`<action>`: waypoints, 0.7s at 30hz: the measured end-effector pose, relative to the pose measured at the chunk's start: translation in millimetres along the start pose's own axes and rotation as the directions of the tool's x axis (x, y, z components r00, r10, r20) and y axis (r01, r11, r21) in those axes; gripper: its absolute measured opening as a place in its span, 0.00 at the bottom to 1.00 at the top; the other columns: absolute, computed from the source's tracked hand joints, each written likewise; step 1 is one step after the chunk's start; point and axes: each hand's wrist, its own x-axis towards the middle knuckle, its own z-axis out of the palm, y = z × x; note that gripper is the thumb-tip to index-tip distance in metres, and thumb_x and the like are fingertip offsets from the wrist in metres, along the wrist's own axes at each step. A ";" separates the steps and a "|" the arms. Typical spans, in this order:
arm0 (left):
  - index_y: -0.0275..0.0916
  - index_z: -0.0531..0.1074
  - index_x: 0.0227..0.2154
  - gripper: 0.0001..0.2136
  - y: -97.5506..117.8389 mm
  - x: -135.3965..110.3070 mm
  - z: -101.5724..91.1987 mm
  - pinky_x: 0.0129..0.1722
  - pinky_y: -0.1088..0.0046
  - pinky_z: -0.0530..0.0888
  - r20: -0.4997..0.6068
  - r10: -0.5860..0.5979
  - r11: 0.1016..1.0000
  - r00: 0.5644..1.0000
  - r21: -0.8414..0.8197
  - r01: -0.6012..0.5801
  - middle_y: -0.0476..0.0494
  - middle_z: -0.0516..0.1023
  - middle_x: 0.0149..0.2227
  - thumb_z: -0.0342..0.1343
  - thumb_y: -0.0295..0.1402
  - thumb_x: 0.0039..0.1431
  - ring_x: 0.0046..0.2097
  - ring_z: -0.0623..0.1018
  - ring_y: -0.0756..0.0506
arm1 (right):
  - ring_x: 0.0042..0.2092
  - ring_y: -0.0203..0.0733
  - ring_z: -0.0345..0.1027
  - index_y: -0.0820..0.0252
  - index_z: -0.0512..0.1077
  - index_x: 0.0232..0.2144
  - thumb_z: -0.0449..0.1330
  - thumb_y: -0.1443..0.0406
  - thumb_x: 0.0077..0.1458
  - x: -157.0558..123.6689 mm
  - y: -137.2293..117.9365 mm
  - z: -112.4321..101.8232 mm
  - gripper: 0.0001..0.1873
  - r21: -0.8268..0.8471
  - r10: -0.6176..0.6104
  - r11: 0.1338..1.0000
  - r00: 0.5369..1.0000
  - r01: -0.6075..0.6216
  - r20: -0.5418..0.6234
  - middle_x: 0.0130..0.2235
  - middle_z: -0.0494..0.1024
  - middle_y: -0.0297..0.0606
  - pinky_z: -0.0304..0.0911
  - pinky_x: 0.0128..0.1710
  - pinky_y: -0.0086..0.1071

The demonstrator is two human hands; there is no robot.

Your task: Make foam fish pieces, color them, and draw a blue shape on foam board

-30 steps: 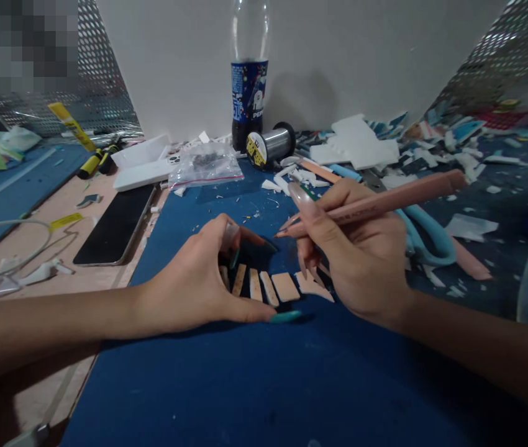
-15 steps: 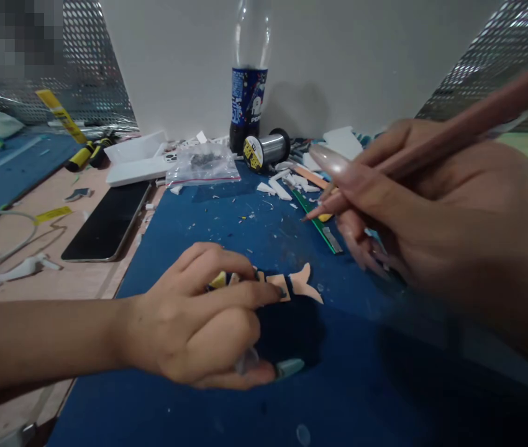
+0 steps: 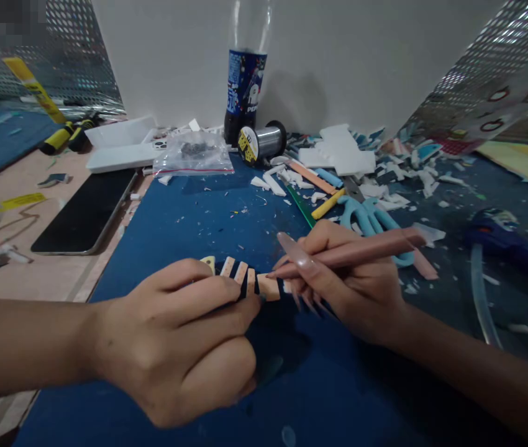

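Note:
A short row of flat peach pieces [image 3: 269,287] lies on the blue mat [image 3: 175,217], narrow dotted strips leading to a broader piece. At its left end a yellowish piece [image 3: 209,263] shows past my fingers. The fingertips of my left hand [image 3: 184,335] bend down onto the row and press on the strips; its thumb is blurred and apart. My right hand [image 3: 338,279] is closed around a dusky pink pencil [image 3: 366,249]. The pencil's tip is at the broad peach piece, touching it or just above. My right fingers cover the row's right end.
Behind my hands stand a cola bottle [image 3: 245,87] and a wire spool [image 3: 264,141]. Light blue scissors [image 3: 361,214] and white scraps [image 3: 345,149] lie behind my right hand. A blue glue gun [image 3: 515,242] is at the right, a phone [image 3: 84,211] at the left.
My right hand has come down and left, bringing the pencil tip to the pieces. My left hand has shifted slightly left, uncovering more strips. The view has turned a little right.

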 end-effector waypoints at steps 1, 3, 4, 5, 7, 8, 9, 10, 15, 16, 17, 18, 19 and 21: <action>0.40 0.62 0.17 0.14 -0.1 0.1 -0.1 0.26 0.66 0.67 -0.004 0.006 1.000 1.000 0.000 -0.006 0.43 0.78 0.33 0.59 0.36 0.51 0.32 0.74 0.44 | 0.24 0.30 0.64 0.61 0.68 0.22 0.54 0.75 0.56 -0.5 0.1 -0.2 0.12 -0.005 -0.024 1.000 1.000 0.024 0.009 0.26 0.67 0.35 0.63 0.21 0.25; 0.40 0.62 0.17 0.13 0.3 0.1 -0.2 0.26 0.66 0.67 -0.005 0.005 1.000 1.000 0.002 -0.005 0.41 0.78 0.34 0.59 0.36 0.51 0.33 0.74 0.43 | 0.27 0.31 0.65 0.61 0.70 0.26 0.54 0.77 0.54 -1.5 0.4 -1.2 0.11 -0.009 -0.050 0.999 0.998 0.050 0.032 0.26 0.68 0.35 0.64 0.24 0.26; 0.40 0.62 0.17 0.13 0.8 0.0 -0.3 0.26 0.66 0.67 -0.009 -0.012 1.000 1.000 0.004 0.012 0.41 0.78 0.36 0.58 0.36 0.51 0.34 0.73 0.43 | 0.27 0.31 0.64 0.60 0.70 0.27 0.54 0.78 0.54 -2.1 0.8 -1.7 0.11 -0.003 -0.054 0.999 0.998 0.054 0.045 0.26 0.68 0.34 0.64 0.25 0.26; 0.40 0.62 0.18 0.13 1.3 -0.2 -0.4 0.26 0.65 0.67 -0.012 -0.036 0.999 0.999 0.004 0.036 0.40 0.78 0.37 0.58 0.36 0.51 0.34 0.73 0.43 | 0.27 0.30 0.64 0.60 0.70 0.28 0.54 0.78 0.54 -2.7 1.3 -2.2 0.11 0.002 -0.052 0.999 0.997 0.052 0.056 0.26 0.68 0.33 0.64 0.25 0.26; 0.40 0.63 0.18 0.12 2.2 -0.7 -0.5 0.26 0.65 0.68 -0.004 -0.072 0.997 0.997 -0.004 0.072 0.40 0.77 0.39 0.58 0.36 0.51 0.35 0.73 0.43 | 0.27 0.30 0.64 0.59 0.70 0.29 0.54 0.77 0.55 -3.5 2.5 -2.5 0.11 0.001 -0.044 0.999 0.997 0.044 0.064 0.26 0.68 0.33 0.64 0.26 0.27; 0.40 0.62 0.18 0.12 2.4 -1.2 -0.4 0.26 0.65 0.67 0.004 -0.077 0.997 0.997 -0.010 0.077 0.41 0.77 0.38 0.58 0.36 0.51 0.35 0.73 0.43 | 0.27 0.31 0.64 0.59 0.70 0.28 0.54 0.77 0.55 -3.6 3.2 -2.4 0.10 -0.002 -0.043 0.999 0.997 0.043 0.061 0.26 0.68 0.33 0.64 0.26 0.28; 0.40 0.62 0.18 0.13 2.4 -1.8 -0.2 0.26 0.65 0.67 0.005 -0.069 0.997 0.998 -0.018 0.069 0.41 0.77 0.38 0.58 0.36 0.51 0.35 0.73 0.43 | 0.28 0.31 0.65 0.59 0.69 0.28 0.54 0.76 0.55 -3.6 3.7 -2.2 0.09 -0.003 -0.044 0.999 0.997 0.044 0.055 0.26 0.68 0.33 0.64 0.26 0.28; 0.40 0.62 0.18 0.13 2.3 -2.4 0.1 0.26 0.64 0.67 0.009 -0.056 0.998 0.998 -0.024 0.056 0.41 0.77 0.37 0.59 0.36 0.50 0.35 0.73 0.42 | 0.28 0.31 0.65 0.59 0.69 0.27 0.54 0.75 0.55 -3.4 4.1 -1.8 0.09 0.000 -0.038 0.999 0.998 0.038 0.058 0.26 0.68 0.33 0.64 0.26 0.28; 0.40 0.63 0.19 0.12 1.5 -4.9 2.3 0.28 0.65 0.67 0.002 -0.064 0.998 0.998 -0.017 0.064 0.38 0.76 0.41 0.59 0.36 0.50 0.38 0.72 0.42 | 0.28 0.31 0.64 0.61 0.69 0.27 0.53 0.76 0.56 -1.7 3.9 -0.1 0.10 0.019 -0.024 1.000 0.996 0.023 0.081 0.25 0.67 0.33 0.63 0.24 0.27; 0.40 0.63 0.19 0.12 1.3 -4.7 2.7 0.29 0.65 0.68 0.001 -0.066 0.998 0.998 -0.009 0.066 0.39 0.76 0.41 0.59 0.36 0.50 0.38 0.72 0.42 | 0.28 0.30 0.64 0.62 0.69 0.27 0.53 0.76 0.56 -1.6 3.8 0.1 0.10 0.016 -0.031 0.999 0.996 0.029 0.081 0.25 0.67 0.34 0.63 0.24 0.26; 0.40 0.63 0.19 0.12 1.1 -4.2 3.0 0.29 0.65 0.68 -0.002 -0.067 0.998 0.998 -0.002 0.067 0.40 0.76 0.40 0.59 0.37 0.50 0.38 0.72 0.42 | 0.28 0.30 0.64 0.62 0.69 0.27 0.53 0.77 0.55 -1.6 3.8 0.3 0.09 0.013 -0.036 0.999 0.997 0.036 0.075 0.26 0.67 0.34 0.63 0.24 0.26; 0.40 0.63 0.19 0.12 0.9 -3.5 3.2 0.29 0.65 0.68 -0.005 -0.074 0.997 0.997 0.002 0.074 0.41 0.77 0.39 0.59 0.37 0.51 0.37 0.73 0.42 | 0.27 0.30 0.64 0.62 0.69 0.27 0.53 0.77 0.55 -1.8 3.9 0.5 0.09 0.013 -0.032 0.999 0.997 0.031 0.069 0.26 0.67 0.34 0.62 0.24 0.26; 0.40 0.64 0.19 0.12 0.7 -2.7 3.4 0.29 0.65 0.68 -0.009 -0.083 0.997 0.997 0.002 0.083 0.41 0.77 0.38 0.58 0.37 0.51 0.37 0.73 0.42 | 0.27 0.30 0.64 0.62 0.68 0.27 0.53 0.76 0.56 -2.0 4.1 0.6 0.09 0.014 -0.020 1.000 0.998 0.019 0.065 0.25 0.67 0.33 0.62 0.23 0.26; 0.40 0.64 0.20 0.11 0.3 -1.5 3.7 0.28 0.65 0.68 -0.011 -0.099 0.995 0.995 -0.006 0.099 0.42 0.77 0.37 0.58 0.37 0.51 0.37 0.73 0.42 | 0.27 0.30 0.63 0.61 0.67 0.25 0.54 0.75 0.56 -2.3 4.7 0.8 0.09 0.021 0.004 1.000 0.998 -0.006 0.069 0.25 0.66 0.33 0.62 0.23 0.27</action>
